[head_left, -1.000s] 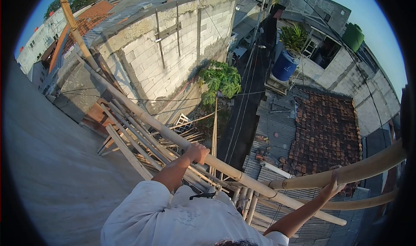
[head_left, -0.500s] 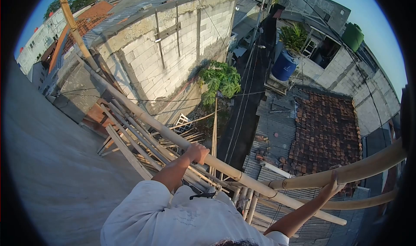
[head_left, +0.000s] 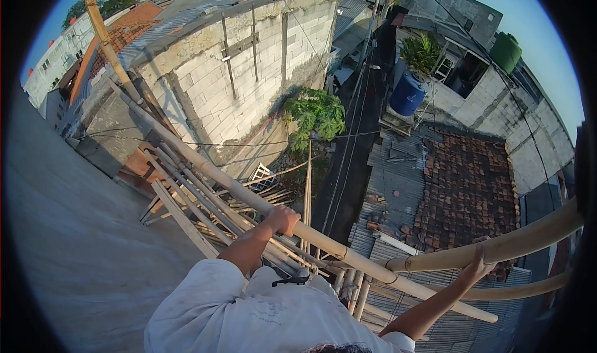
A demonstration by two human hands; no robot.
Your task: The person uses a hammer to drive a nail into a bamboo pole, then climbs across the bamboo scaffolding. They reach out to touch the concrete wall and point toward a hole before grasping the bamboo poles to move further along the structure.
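Note:
Closed over the long bamboo pole (head_left: 214, 171), my left hand (head_left: 284, 220) rests just below the middle of the view. This pole slants from upper left to lower right. At the right, my right hand (head_left: 479, 266) grips a second, thick bamboo pole (head_left: 528, 241) from its lower side; part of the fingers is hidden behind that pole. The two poles cross near a dark tie (head_left: 408, 264) between my hands. Beneath them, a lower bamboo pole (head_left: 522, 290) runs to the right.
Many bamboo poles and a plank (head_left: 181, 217) lie below on the left. Far below are a narrow alley (head_left: 348, 160), a tiled roof (head_left: 466, 188), a metal roof (head_left: 395, 166) and a leafy tree (head_left: 316, 113). A thin cable crosses the view. A grey wall (head_left: 93, 228) stands left.

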